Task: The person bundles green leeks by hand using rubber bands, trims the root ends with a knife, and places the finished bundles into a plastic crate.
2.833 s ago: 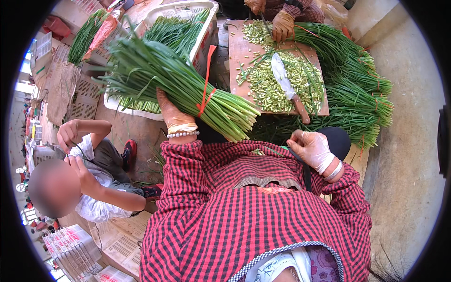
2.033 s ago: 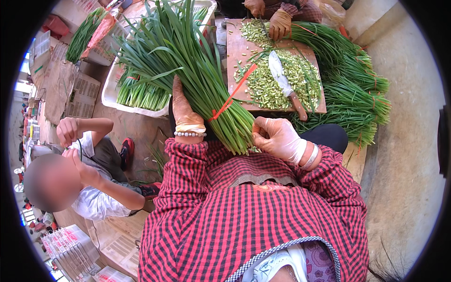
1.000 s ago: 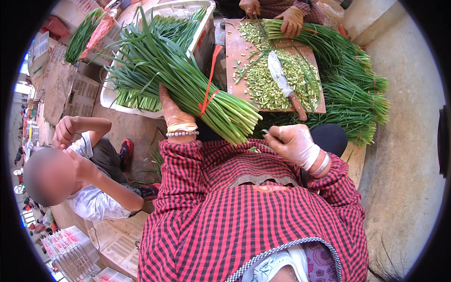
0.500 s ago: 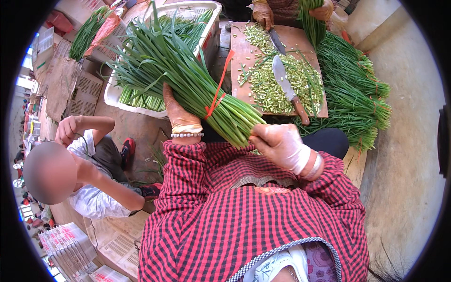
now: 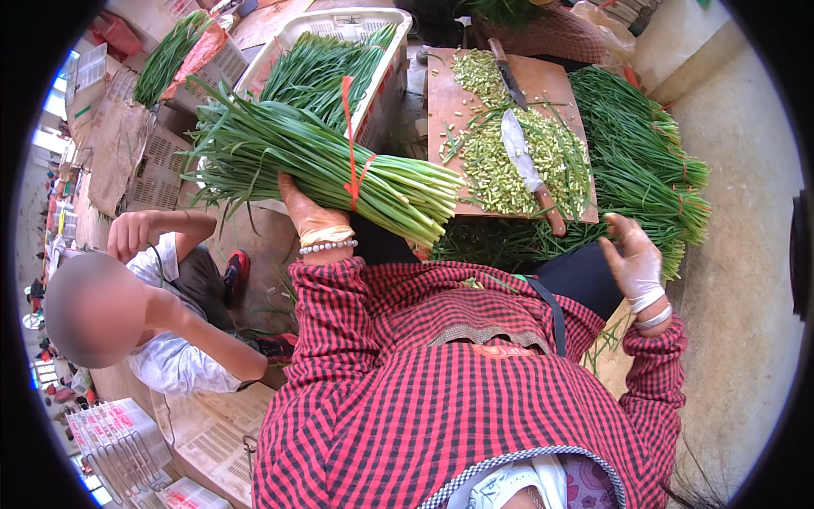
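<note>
A thick bundle of garlic chives (image 5: 339, 161), tied with an orange-red band (image 5: 360, 182), rests in my left hand (image 5: 309, 212), whose gloved fingers grip it from below. Its leafy tips point left and its pale cut stems right. My right hand (image 5: 632, 259), in a thin glove, is apart from the bundle with its fingers spread and nothing in them. The wooden cutting board (image 5: 441, 76) ahead carries chopped stem pieces (image 5: 483, 174). Lying on it are a wooden-handled knife (image 5: 519, 151) and a second knife (image 5: 509, 78) farther back.
More tied chive bundles (image 5: 636, 161) lie right of the board, beside the wall (image 5: 738, 212). A white plastic crate (image 5: 398, 21) with chives stands at the far left. A person (image 5: 182, 339) in a white shirt sits at my left; another person's checked clothing (image 5: 560, 36) shows beyond the board.
My right hand has let go of the stem ends and moved right, opening. The bundle has tilted flatter in my left hand. The person opposite has put the far knife down.
</note>
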The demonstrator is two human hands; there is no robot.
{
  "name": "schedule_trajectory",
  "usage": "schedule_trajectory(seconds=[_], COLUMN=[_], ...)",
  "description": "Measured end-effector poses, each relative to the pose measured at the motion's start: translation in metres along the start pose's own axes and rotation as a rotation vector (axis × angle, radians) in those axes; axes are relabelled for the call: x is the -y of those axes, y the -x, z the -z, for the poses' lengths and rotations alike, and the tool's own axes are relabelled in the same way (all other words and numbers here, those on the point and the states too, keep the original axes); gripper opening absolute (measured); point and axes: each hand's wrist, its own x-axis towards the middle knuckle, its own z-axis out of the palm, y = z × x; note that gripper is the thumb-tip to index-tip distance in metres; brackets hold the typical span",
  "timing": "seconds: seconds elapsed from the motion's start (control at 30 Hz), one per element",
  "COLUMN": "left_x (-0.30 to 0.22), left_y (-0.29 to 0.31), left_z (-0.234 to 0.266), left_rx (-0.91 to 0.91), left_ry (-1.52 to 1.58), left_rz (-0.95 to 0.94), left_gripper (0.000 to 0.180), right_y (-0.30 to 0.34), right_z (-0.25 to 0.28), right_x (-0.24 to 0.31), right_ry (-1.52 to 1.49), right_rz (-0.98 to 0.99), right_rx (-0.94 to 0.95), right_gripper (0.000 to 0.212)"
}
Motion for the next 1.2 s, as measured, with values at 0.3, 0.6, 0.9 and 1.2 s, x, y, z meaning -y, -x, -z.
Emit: schedule_trajectory(seconds=[0.3, 0.6, 0.9, 1.2], left_x=[0.031, 0.041, 0.041, 0.035], left_y=[0.034, 0.036, 0.036, 0.020], left_z=[-0.037, -0.035, -0.029, -0.019], left_rx=[-0.034, -0.027, 0.001, -0.035], left_ry=[-0.082, -0.091, -0.077, -0.068], left_rz=[0.086, 0.089, 0.150, 0.163], left_gripper=[0.048, 0.046, 0.044, 0.044], right_y=[-0.047, -0.039, -0.045, -0.024], right_z=[-0.047, -0.081, -0.074, -0.072], right_x=[0.173, 0.173, 0.164, 0.134], right_ry=[-0.258, -0.227, -0.547, -0.826], right_rz=[0.336, 0.239, 0.157, 0.080], right_rx=[0.293, 0.242, 0.536, 0.654], right_gripper=[0.030, 0.023, 0.013, 0.011])
